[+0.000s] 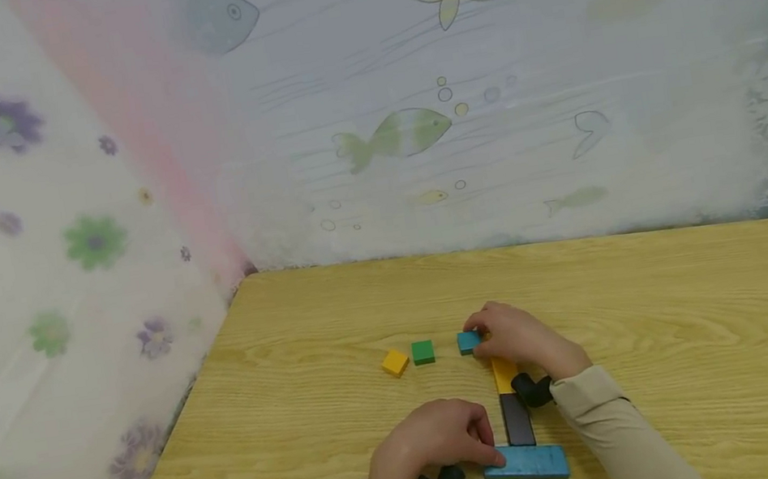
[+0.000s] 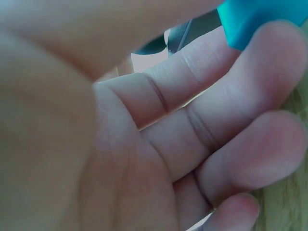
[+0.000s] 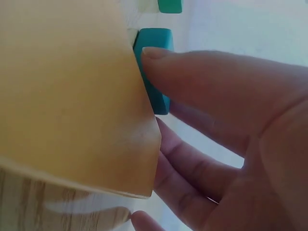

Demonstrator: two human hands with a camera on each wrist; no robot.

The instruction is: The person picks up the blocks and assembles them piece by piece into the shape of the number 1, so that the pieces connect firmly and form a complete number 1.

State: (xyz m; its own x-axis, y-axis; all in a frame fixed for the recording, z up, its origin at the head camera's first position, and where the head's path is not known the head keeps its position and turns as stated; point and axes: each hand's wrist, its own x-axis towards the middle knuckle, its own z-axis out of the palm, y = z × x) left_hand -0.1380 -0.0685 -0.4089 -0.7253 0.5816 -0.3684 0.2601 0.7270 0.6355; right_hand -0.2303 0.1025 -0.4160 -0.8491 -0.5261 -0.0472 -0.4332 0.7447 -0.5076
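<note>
Here, I see the right hand pinching a small blue block below frame centre; at bottom centre, the left hand grips a long blue block.

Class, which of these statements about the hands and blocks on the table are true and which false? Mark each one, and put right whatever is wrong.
1. The right hand holds the small blue block. True.
2. In the head view, the dark block lies between the yellow strip and the long blue block. True.
3. The loose yellow block is turned at an angle to the green block. True.
4. In the head view, the green block is to the right of the small blue block. False: it is to the left.
5. Only one hand touches a block. False: the left hand touches the long blue block.
</note>
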